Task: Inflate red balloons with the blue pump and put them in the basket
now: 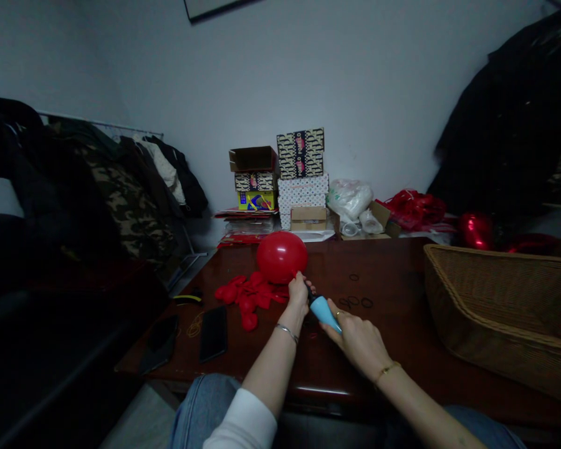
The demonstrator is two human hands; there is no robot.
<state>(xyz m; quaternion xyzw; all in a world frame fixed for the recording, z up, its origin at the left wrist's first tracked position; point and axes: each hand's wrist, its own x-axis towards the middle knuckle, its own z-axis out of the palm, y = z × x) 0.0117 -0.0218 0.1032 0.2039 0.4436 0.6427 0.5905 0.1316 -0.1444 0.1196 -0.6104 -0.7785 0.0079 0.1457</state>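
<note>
A round, inflated red balloon (282,257) is over the far half of the dark table. Its neck is pinched in the fingers of my left hand (300,292), right where the dark tip of a light-blue balloon pump (326,313) meets it. My right hand (358,340) is wrapped round the body of this pump, which slants away from me toward the balloon. How far the nozzle sits inside the neck is hidden by my left fingers. Limp red balloons (250,298) lie in a loose pile just left of my left hand.
Two dark phones (214,333) and yellowish rubber bands (195,325) lie at the table's left. Black rings (350,302) are scattered right of the pump. A large wicker basket (472,312) takes up the right side. Stacked boxes (303,181) and plastic bags (350,198) stand behind the table.
</note>
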